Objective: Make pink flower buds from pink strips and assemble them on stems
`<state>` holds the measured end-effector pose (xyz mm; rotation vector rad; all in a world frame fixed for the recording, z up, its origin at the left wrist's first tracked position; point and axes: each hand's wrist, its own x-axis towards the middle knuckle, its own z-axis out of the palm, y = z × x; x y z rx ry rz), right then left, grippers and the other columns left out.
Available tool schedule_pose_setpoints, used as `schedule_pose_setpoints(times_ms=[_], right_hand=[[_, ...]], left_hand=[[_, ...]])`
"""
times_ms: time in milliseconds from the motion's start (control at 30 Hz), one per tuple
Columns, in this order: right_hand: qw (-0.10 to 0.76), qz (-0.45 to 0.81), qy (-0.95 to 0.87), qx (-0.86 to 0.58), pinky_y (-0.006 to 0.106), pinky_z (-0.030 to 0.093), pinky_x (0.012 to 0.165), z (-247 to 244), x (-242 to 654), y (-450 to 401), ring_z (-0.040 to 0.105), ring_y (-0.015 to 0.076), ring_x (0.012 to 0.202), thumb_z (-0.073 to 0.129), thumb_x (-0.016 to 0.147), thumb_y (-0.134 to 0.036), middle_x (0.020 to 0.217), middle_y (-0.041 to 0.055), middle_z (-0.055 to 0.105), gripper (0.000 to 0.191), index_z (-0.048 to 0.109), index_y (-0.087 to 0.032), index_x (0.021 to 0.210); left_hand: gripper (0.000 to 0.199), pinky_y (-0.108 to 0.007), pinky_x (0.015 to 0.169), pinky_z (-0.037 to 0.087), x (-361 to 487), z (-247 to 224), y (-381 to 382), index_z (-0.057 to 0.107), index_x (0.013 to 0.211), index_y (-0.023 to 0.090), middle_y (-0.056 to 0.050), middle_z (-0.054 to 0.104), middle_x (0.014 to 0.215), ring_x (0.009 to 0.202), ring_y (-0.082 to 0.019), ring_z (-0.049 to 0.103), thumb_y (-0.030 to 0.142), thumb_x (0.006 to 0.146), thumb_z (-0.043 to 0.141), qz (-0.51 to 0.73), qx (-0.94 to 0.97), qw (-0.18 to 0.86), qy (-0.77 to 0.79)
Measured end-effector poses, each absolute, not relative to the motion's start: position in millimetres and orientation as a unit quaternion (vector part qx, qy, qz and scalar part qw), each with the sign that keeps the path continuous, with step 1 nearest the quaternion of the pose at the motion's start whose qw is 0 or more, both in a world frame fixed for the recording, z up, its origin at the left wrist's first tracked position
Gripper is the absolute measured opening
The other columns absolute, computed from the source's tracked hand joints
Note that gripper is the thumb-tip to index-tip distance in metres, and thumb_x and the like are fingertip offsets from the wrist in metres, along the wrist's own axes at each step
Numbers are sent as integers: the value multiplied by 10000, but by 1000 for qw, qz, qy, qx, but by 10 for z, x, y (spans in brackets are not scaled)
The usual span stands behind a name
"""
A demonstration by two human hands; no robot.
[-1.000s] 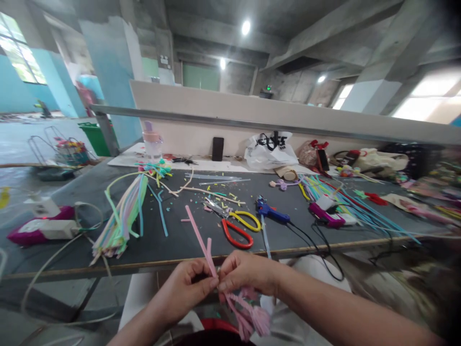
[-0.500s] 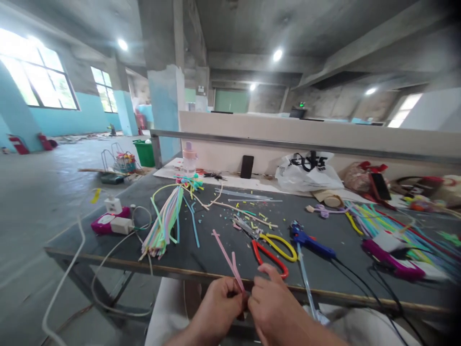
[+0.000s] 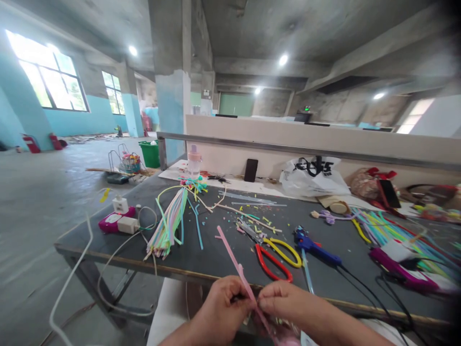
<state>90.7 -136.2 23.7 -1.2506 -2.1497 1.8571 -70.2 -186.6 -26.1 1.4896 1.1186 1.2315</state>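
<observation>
A pink pipe cleaner (image 3: 230,252) rises from between my hands at the table's front edge, slanting up to the left; a short side piece sticks out near its tip. My left hand (image 3: 224,307) pinches it with thumb and forefinger. My right hand (image 3: 283,302) is closed on it just to the right, fingertips close to the left ones. Pink strands hang below the hands, blurred and partly hidden. Beyond the hands lie scissors with one red and one yellow handle (image 3: 273,263). A blue glue gun (image 3: 319,247) rests to their right.
A bundle of pastel pipe cleaners (image 3: 169,223) lies left, with more coloured ones (image 3: 387,230) right. Magenta power strips (image 3: 117,220) sit at both sides, with trailing cables. Small clippings dot the dark table (image 3: 212,262). Behind stand a bottle (image 3: 194,163), a phone (image 3: 251,170) and a white bag (image 3: 313,175).
My right hand has moved slightly right and its raised finger has come down. More of the pink pipe cleaner shows, now running down past my hands. The view has shifted a little.
</observation>
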Motion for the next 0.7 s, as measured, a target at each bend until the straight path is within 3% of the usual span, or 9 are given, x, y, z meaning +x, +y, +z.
schedule_pose_setpoints(times_ms=[100, 267, 467, 700], right_hand=[[47, 758, -549, -348, 158, 255, 405, 186, 955, -1352, 501, 69, 466, 632, 690, -403, 630, 66, 646, 327, 685, -82, 713], [89, 818, -479, -305, 145, 257, 377, -97, 970, -1380, 497, 48, 390, 744, 589, -356, 543, 43, 647, 306, 711, -73, 699], [97, 790, -504, -336, 154, 224, 355, -138, 953, -1419, 447, 38, 332, 729, 589, -339, 468, 25, 615, 273, 719, -72, 647], [125, 633, -636, -423, 185, 214, 374, -16, 868, -1487, 368, 50, 335, 635, 565, -283, 393, -22, 518, 195, 620, -116, 466]], left_hand=[[82, -197, 637, 409, -744, -263, -1873, 625, 672, 129, -23, 612, 675, 658, -118, 549, 111, 733, 573, 512, 666, 371, 396], [98, -196, 663, 439, -802, -280, -1862, 634, 704, 114, -73, 643, 703, 685, -133, 584, 159, 781, 592, 525, 734, 270, 336], [150, -187, 671, 454, -883, -197, -1899, 653, 741, 107, -95, 654, 717, 698, -134, 601, 155, 820, 535, 485, 775, 269, 304], [61, -188, 622, 426, -803, -263, -1920, 669, 674, 123, -43, 655, 676, 661, -130, 587, 105, 714, 628, 492, 689, 334, 414]])
